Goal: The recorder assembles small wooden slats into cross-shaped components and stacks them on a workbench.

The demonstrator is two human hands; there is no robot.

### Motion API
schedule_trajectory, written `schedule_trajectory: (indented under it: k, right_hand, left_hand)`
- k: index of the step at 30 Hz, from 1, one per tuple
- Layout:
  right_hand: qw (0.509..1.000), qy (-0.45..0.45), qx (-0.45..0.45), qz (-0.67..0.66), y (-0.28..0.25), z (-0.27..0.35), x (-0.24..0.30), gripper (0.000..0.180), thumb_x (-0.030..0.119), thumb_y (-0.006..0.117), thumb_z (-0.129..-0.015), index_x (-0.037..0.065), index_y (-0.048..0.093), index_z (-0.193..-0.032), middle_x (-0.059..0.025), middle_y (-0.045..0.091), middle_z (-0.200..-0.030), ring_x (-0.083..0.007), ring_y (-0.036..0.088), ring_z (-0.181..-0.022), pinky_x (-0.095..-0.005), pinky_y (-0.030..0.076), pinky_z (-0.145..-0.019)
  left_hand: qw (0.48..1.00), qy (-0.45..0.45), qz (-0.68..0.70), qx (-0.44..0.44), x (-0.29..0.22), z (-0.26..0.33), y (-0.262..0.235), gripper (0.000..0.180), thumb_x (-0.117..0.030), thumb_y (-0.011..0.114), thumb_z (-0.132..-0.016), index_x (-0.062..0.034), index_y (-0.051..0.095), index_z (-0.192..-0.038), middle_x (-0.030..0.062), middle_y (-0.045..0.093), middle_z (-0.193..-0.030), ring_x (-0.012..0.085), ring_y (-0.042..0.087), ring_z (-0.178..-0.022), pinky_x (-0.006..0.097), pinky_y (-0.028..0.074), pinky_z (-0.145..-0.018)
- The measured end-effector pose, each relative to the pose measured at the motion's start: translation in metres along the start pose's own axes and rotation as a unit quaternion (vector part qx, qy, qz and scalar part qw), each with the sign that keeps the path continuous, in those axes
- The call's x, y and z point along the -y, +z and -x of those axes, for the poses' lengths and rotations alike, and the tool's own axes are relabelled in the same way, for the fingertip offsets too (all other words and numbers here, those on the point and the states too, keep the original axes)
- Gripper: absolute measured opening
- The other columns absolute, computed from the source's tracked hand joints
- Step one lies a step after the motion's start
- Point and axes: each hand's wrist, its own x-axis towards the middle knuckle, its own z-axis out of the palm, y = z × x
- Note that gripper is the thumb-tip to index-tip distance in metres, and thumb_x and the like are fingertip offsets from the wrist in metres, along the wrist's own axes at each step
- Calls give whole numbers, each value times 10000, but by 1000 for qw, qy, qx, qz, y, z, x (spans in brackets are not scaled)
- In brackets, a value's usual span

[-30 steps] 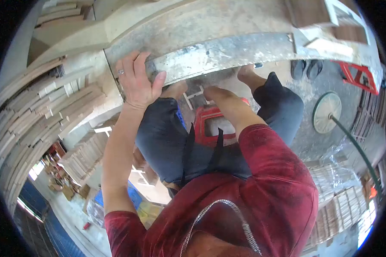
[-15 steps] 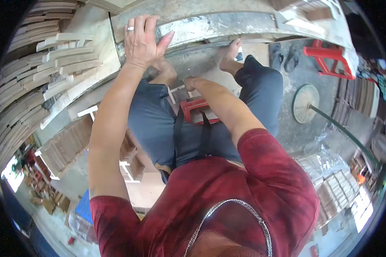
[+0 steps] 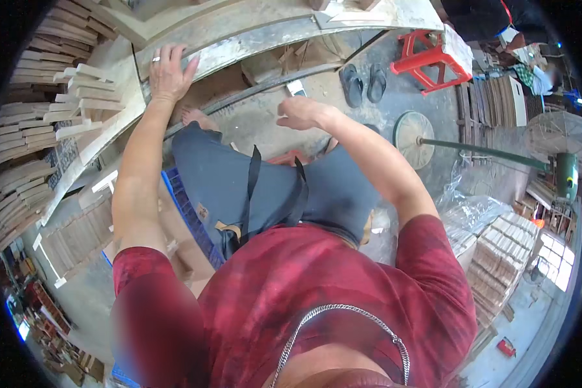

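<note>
My left hand (image 3: 170, 72) rests on the front edge of a worn workbench (image 3: 239, 50), fingers stretched and thumb apart, a ring on one finger. Over the floor in front of my knees hangs my right hand (image 3: 302, 113), its fingers loosely bent; nothing shows in it. Between my thighs a bit of a red stool (image 3: 284, 157) peeks out, mostly covered by my legs and two black straps (image 3: 253, 187). A small white-and-grey object (image 3: 296, 88) lies beyond the right hand, under the bench edge.
Curved wooden strips (image 3: 26, 139) are piled at the left. On the right are dark slippers (image 3: 363, 86), another red stool (image 3: 433, 61), a fan's round base (image 3: 412, 139) with its green pole (image 3: 482, 152), and stacked wood pieces (image 3: 504, 252). A blue pallet (image 3: 191, 216) lies beside my left leg.
My right hand has lifted away from the red stool between my legs and moved forward. My left hand stays on the bench edge. My legs and the whole view have shifted.
</note>
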Motion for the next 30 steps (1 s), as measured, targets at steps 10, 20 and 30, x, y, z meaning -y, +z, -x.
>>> schedule_trajectory:
  k: [10,20,30]
  right_hand:
    - [977,111,-147,-104,-22,76,-176,365,346,659,-913,32,702,-1095,-237,705,-1038,-407,665,-1028,-476,528,-894]
    - [917,145,-338,-151,-84,141,-227,271,265,645,-942,23,700,-1051,-210,696,-894,-383,681,-822,-437,532,-752]
    - [646,106,-667,-355,-184,62,-308,327,251,640,-976,4,606,-1188,-129,669,-904,-259,632,-818,-361,506,-753]
  left_hand:
    - [996,0,-33,79,-3,-9,-1,365,-286,640,-918,-72,598,-1210,173,577,-1158,387,525,-1092,487,412,-967]
    - [989,-24,-26,143,-11,-12,-14,368,-176,599,-901,3,545,-1218,236,554,-1143,431,495,-1068,514,391,-955]
    - [986,-40,10,161,-10,-11,-7,430,-311,524,-948,12,512,-1231,242,535,-1169,403,476,-1074,492,345,-970]
